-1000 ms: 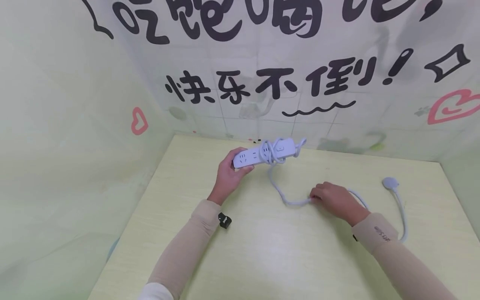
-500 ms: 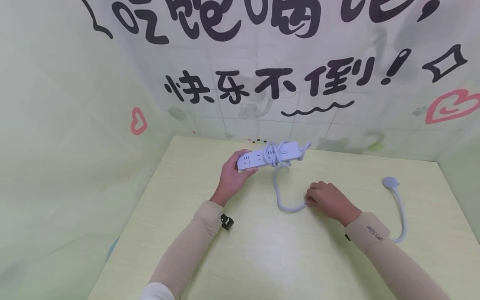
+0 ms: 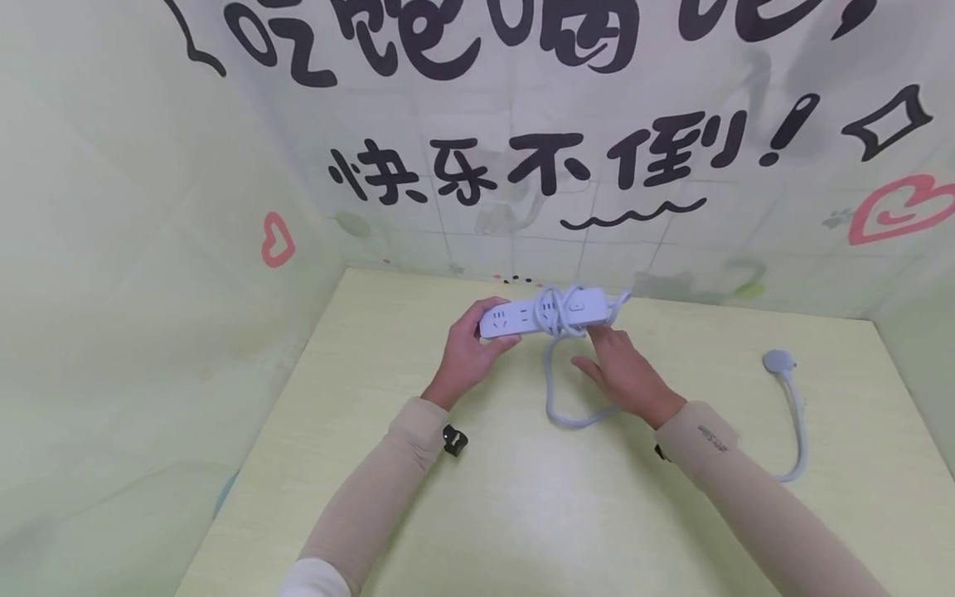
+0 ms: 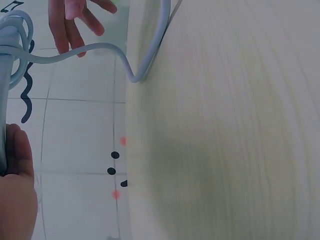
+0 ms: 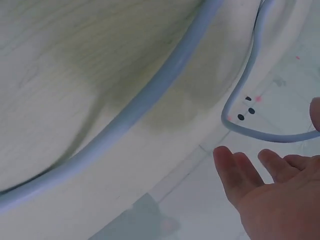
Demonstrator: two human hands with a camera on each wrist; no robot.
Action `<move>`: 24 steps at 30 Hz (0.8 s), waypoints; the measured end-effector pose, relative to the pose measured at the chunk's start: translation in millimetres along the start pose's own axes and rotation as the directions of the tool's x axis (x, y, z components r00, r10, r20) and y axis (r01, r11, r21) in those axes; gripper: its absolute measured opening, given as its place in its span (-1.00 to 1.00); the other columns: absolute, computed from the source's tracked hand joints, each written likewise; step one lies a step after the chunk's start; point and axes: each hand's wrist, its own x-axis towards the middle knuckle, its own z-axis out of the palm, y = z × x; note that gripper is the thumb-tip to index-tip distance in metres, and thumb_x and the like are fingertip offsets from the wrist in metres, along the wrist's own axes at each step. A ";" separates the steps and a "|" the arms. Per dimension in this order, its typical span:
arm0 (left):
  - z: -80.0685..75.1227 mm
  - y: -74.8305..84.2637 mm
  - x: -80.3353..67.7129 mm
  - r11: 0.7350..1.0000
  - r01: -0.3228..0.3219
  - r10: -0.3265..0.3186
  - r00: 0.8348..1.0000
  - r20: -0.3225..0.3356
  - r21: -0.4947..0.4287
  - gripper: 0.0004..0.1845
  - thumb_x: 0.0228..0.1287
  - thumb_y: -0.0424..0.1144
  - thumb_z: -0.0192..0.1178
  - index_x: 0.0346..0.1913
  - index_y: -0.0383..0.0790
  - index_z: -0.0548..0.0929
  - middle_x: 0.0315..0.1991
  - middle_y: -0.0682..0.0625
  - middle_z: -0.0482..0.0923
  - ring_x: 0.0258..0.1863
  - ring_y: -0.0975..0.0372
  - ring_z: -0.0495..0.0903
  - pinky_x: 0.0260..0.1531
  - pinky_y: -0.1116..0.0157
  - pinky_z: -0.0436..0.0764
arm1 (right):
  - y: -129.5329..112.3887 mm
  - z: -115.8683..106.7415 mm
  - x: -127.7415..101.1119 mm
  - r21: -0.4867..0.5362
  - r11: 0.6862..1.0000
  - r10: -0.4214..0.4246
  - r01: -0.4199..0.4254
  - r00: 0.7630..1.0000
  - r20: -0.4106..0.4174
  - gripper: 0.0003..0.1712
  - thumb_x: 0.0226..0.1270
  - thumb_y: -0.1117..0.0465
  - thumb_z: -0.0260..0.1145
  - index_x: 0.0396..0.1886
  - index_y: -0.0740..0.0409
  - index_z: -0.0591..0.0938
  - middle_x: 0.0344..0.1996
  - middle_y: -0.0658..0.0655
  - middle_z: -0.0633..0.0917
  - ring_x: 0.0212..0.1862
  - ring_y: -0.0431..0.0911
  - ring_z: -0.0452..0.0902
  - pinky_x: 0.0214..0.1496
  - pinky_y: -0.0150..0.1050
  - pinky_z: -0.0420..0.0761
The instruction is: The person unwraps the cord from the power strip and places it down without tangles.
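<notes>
A grey cable [image 4: 131, 70] loops from coils down onto the pale table [image 4: 225, 130].

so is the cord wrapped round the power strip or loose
Partly wrapped: a few loops of cord circle the power strip; the rest trails loose across the table.

head cam: up high, looking forward and down over the whole table [image 3: 522, 514] to its far edge and the lettered wall.
left wrist cam: super close, skimming the tabletop toward the far edge.
right wrist cam: also right on the surface.
shared: all three catch the white cable [image 3: 550, 398] [image 4: 145, 60] [image 5: 150, 95].
</notes>
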 end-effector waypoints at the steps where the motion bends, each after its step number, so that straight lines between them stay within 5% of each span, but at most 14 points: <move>1: 0.5 0.6 -0.2 1.000 0.002 -0.002 1.000 0.004 -0.003 -0.43 0.21 -0.44 0.41 0.28 -0.25 0.52 0.20 -0.16 0.59 0.12 0.08 0.58 0.15 0.27 0.62 | -0.3 2.0 2.7 0.012 1.000 -0.016 0.016 1.000 -0.016 -0.19 0.57 0.12 0.19 0.61 0.28 0.04 0.55 0.38 0.25 0.50 0.30 0.22 0.52 0.23 0.25; 8: 3.5 1.2 1.2 1.000 -0.009 0.009 1.000 0.019 -0.002 -0.44 0.22 -0.42 0.42 0.28 -0.25 0.51 0.19 -0.16 0.59 0.11 0.06 0.59 0.15 0.22 0.63 | 0.4 7.9 11.7 -0.033 0.999 -0.040 0.037 0.993 -0.114 -0.38 0.54 0.22 0.21 0.48 0.31 0.30 0.48 0.36 0.37 0.50 0.29 0.26 0.55 0.19 0.26; 15: 3.1 -2.3 2.3 1.000 0.014 -0.014 1.000 -0.026 -0.017 -0.43 0.20 -0.44 0.42 0.28 -0.23 0.52 0.21 -0.16 0.57 0.12 0.07 0.57 0.18 0.17 0.62 | -4.5 13.5 5.0 0.056 0.998 -0.017 0.026 0.989 -0.145 -0.74 0.56 0.33 0.14 0.14 0.32 0.53 -0.09 0.28 0.64 -0.02 0.16 0.62 0.06 0.08 0.65; 24: -1.7 -7.7 1.6 1.000 0.009 -0.009 0.998 -0.057 -0.004 -0.42 0.19 -0.42 0.44 0.28 -0.21 0.53 0.21 -0.16 0.58 0.13 0.06 0.57 0.19 0.15 0.62 | -21.9 12.5 -5.7 0.090 0.981 -0.148 0.170 0.967 -0.209 -0.76 0.47 0.42 0.22 0.07 0.30 0.64 -0.31 0.11 0.63 -0.34 -0.18 0.49 -0.29 -0.31 0.60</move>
